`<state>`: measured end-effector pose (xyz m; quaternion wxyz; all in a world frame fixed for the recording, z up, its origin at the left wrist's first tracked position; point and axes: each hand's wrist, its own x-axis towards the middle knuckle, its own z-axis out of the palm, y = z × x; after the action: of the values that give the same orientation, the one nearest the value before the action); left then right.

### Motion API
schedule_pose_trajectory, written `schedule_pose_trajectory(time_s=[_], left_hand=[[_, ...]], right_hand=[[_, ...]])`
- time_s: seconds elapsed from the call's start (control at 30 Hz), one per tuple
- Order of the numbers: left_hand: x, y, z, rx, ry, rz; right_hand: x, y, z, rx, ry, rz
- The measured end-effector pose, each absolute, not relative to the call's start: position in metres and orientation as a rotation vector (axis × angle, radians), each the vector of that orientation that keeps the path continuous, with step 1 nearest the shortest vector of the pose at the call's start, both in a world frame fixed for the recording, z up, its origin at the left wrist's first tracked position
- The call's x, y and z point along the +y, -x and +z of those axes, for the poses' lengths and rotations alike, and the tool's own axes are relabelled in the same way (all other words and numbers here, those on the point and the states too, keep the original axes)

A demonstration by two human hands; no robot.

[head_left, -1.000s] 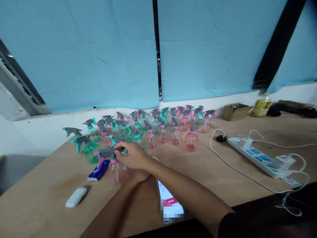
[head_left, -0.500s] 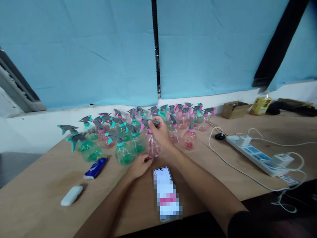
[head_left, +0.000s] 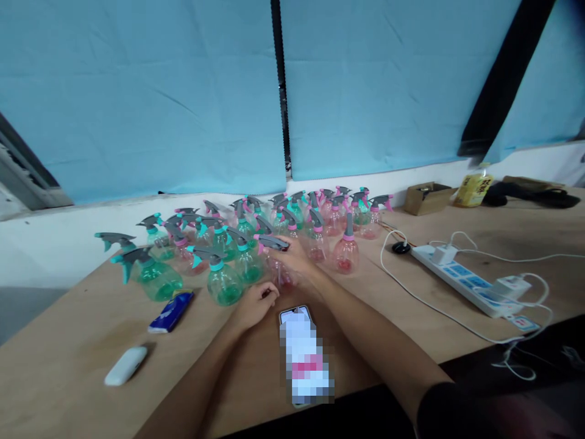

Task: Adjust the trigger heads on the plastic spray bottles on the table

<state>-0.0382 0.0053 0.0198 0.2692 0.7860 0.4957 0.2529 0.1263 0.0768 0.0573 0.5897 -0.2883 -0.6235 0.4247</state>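
Observation:
My right hand (head_left: 296, 255) is wrapped round the upper part of a pink spray bottle (head_left: 284, 279) with a grey and pink trigger head. The bottle stands upright at the front of the group, its side partly hidden by my fingers. Just left of its base, my left hand (head_left: 256, 301) rests on the table with its fingers curled in, and nothing shows in them. A green spray bottle (head_left: 225, 285) stands behind and left of that hand. To the right is another pink spray bottle (head_left: 346, 255). Several more green and pink ones crowd behind.
A lit phone (head_left: 305, 353) lies between my forearms on the wooden table (head_left: 82, 305). At left are a blue packet (head_left: 171, 312) and a white case (head_left: 126, 366). A power strip (head_left: 461, 280) with cables, a cardboard box (head_left: 427, 199) and a yellow-labelled bottle (head_left: 473, 188) occupy the right.
My right hand has moved down from the spray head to lower round the pink bottle. My left hand has drawn slightly away from its base. The view has shifted slightly.

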Motion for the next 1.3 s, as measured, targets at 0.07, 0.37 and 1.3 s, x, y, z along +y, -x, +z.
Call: schedule_pose_trajectory(time_s=[0.07,0.37,1.3], left_hand=[[0.005,0.038,0.02,1.337,-2.12,0.672],[0.004,0.038,0.021,1.334,-2.112,0.675],[0.004,0.04,0.018,1.325,-2.109,0.69]], right_hand=[[0.078,-0.132,0.062,-1.583,0.646,0.904],[0.078,-0.14,0.063,-1.595,0.445,1.323],[0.071,-0.144,0.063,-1.558,0.514,1.262]])
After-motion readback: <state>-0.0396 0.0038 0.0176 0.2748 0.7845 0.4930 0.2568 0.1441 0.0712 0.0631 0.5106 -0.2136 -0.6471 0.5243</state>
